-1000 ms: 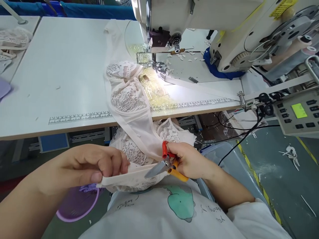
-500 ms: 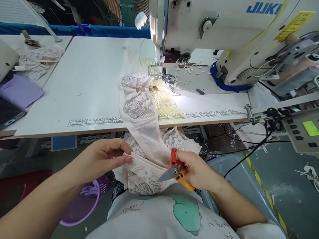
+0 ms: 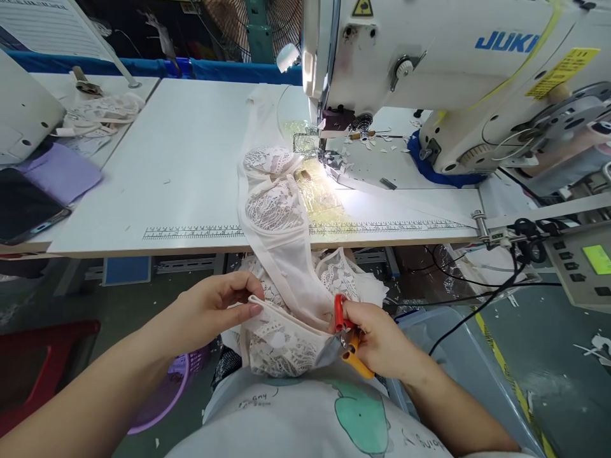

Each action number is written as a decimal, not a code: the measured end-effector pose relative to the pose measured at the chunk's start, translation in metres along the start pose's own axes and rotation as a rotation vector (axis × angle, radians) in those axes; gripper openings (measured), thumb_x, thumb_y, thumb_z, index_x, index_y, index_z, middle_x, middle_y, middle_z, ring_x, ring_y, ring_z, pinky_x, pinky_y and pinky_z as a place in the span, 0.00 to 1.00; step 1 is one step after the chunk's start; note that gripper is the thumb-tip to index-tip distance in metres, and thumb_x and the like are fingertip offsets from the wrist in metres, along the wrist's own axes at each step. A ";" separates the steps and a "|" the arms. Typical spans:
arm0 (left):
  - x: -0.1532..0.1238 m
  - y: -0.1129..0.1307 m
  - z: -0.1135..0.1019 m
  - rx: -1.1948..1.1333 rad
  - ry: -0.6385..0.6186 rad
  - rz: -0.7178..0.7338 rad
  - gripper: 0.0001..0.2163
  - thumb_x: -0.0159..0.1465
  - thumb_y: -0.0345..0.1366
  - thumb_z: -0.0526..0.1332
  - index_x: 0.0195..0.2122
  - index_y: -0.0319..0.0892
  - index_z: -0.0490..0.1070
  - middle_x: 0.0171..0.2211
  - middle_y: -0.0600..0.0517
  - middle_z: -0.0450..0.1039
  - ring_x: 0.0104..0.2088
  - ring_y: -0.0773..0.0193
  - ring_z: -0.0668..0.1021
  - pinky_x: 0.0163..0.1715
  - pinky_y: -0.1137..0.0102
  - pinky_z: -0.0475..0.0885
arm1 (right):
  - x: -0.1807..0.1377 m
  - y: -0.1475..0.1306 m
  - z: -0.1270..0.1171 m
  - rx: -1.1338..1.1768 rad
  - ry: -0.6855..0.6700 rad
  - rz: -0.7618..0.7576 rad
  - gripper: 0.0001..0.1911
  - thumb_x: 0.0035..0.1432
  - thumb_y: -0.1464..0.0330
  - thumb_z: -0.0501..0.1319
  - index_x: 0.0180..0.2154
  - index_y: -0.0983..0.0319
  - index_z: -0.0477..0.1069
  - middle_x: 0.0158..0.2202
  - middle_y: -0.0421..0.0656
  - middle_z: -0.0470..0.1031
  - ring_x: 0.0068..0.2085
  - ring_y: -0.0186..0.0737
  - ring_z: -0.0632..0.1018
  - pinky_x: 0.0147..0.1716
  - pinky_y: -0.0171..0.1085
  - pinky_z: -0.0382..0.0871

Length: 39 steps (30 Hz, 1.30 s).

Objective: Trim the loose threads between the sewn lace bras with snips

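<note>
A white lace bra (image 3: pixel 279 207) drapes from the tabletop over its front edge into my lap. My left hand (image 3: pixel 224 312) pinches the garment's upper band edge between thumb and fingers. Held in my right hand (image 3: pixel 382 334) is a pair of scissors (image 3: pixel 351 350) with one red and one orange handle. Their blades point left and lie against the lace. Fingertips of the right hand are partly hidden behind the handles and fabric, so I cannot tell if they also touch the cloth.
A JUKI sewing machine (image 3: pixel 429 70) stands on the white table (image 3: pixel 191 165), with fabric scraps near its needle. A dark phone (image 3: pixel 28 207) and purple cloth (image 3: pixel 64 172) lie at left. Below are a purple basket (image 3: pixel 162 413), a red stool (image 3: pixel 42 362) and a grey-blue bin (image 3: pixel 439 318).
The view has shifted slightly. My left hand still pinches the band edge, while the right hand's scissors have moved slightly, with the blades lying closer along the lace.
</note>
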State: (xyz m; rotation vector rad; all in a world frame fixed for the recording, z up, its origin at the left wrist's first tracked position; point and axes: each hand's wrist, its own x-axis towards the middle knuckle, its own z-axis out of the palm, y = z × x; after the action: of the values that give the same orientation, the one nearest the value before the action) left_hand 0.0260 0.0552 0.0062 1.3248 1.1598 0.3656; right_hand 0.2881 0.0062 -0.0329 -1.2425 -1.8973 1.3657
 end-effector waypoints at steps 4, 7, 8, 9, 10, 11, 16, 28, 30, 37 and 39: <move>-0.003 0.007 0.012 0.003 0.071 0.012 0.07 0.57 0.42 0.61 0.31 0.44 0.70 0.31 0.50 0.73 0.31 0.61 0.75 0.30 0.71 0.72 | -0.002 0.004 0.004 0.067 0.003 0.035 0.09 0.39 0.80 0.56 0.25 0.63 0.64 0.24 0.37 0.67 0.26 0.31 0.65 0.23 0.29 0.57; -0.002 0.005 0.026 -0.051 0.210 0.026 0.10 0.56 0.43 0.62 0.32 0.44 0.67 0.26 0.53 0.70 0.27 0.64 0.73 0.27 0.72 0.73 | -0.003 0.008 0.009 0.187 0.023 0.079 0.07 0.42 0.77 0.58 0.25 0.62 0.62 0.23 0.36 0.63 0.25 0.30 0.62 0.22 0.29 0.57; -0.001 0.002 0.031 -0.075 0.247 0.041 0.11 0.55 0.44 0.62 0.35 0.44 0.66 0.27 0.54 0.69 0.28 0.64 0.73 0.28 0.72 0.73 | -0.003 0.010 0.011 0.235 0.028 0.102 0.07 0.43 0.75 0.59 0.25 0.62 0.61 0.23 0.36 0.61 0.24 0.30 0.61 0.22 0.29 0.56; 0.001 -0.001 0.034 -0.088 0.274 0.056 0.13 0.55 0.45 0.62 0.38 0.44 0.65 0.28 0.54 0.68 0.29 0.64 0.73 0.28 0.71 0.73 | -0.004 0.011 0.013 0.279 0.030 0.126 0.08 0.44 0.73 0.61 0.25 0.62 0.60 0.22 0.35 0.59 0.24 0.29 0.59 0.22 0.29 0.56; 0.002 -0.005 0.037 -0.086 0.297 0.072 0.16 0.56 0.45 0.61 0.42 0.45 0.64 0.28 0.54 0.68 0.29 0.64 0.73 0.27 0.71 0.73 | -0.005 0.012 0.014 0.315 0.029 0.149 0.09 0.45 0.71 0.62 0.24 0.62 0.59 0.22 0.35 0.58 0.24 0.29 0.58 0.22 0.29 0.56; 0.003 -0.008 0.039 -0.068 0.311 0.085 0.18 0.56 0.46 0.61 0.45 0.45 0.63 0.28 0.54 0.67 0.28 0.64 0.72 0.27 0.71 0.73 | -0.006 0.013 0.015 0.341 0.027 0.166 0.11 0.45 0.69 0.62 0.24 0.61 0.59 0.22 0.35 0.58 0.24 0.29 0.58 0.22 0.30 0.56; 0.007 -0.015 0.035 -0.037 0.286 0.085 0.20 0.53 0.46 0.63 0.46 0.45 0.67 0.32 0.52 0.71 0.34 0.61 0.75 0.31 0.70 0.74 | -0.009 0.017 0.017 0.336 0.032 0.187 0.15 0.44 0.65 0.64 0.24 0.61 0.56 0.23 0.37 0.59 0.26 0.32 0.61 0.22 0.31 0.56; 0.006 -0.007 0.023 -0.301 0.143 -0.075 0.10 0.49 0.41 0.68 0.18 0.42 0.73 0.32 0.51 0.74 0.28 0.65 0.74 0.29 0.72 0.71 | -0.012 0.018 0.019 0.180 0.078 0.088 0.07 0.45 0.73 0.60 0.24 0.62 0.61 0.24 0.38 0.67 0.26 0.32 0.66 0.25 0.32 0.60; 0.007 -0.011 0.024 -0.363 0.169 -0.079 0.08 0.49 0.40 0.69 0.20 0.42 0.74 0.30 0.52 0.74 0.29 0.66 0.74 0.29 0.73 0.71 | -0.011 0.017 0.020 0.203 0.108 0.092 0.08 0.45 0.73 0.61 0.23 0.62 0.61 0.25 0.39 0.68 0.26 0.32 0.67 0.25 0.32 0.61; 0.008 0.011 0.044 -0.196 0.585 -0.117 0.07 0.46 0.37 0.69 0.27 0.45 0.76 0.32 0.55 0.77 0.32 0.64 0.76 0.28 0.78 0.72 | -0.005 0.023 0.026 0.326 0.195 0.092 0.08 0.44 0.70 0.63 0.25 0.62 0.62 0.25 0.39 0.67 0.28 0.33 0.68 0.27 0.32 0.63; 0.007 0.022 0.049 -0.055 0.689 -0.041 0.04 0.49 0.36 0.66 0.28 0.47 0.75 0.30 0.58 0.76 0.31 0.66 0.75 0.27 0.79 0.71 | -0.003 0.024 0.027 0.352 0.222 0.079 0.09 0.45 0.68 0.63 0.25 0.62 0.63 0.26 0.39 0.67 0.27 0.33 0.68 0.27 0.32 0.63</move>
State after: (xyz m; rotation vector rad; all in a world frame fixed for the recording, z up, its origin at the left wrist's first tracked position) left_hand 0.0770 0.0395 0.0136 1.1508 1.7247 0.8612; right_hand 0.2775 -0.0072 -0.0645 -1.2398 -1.4006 1.4575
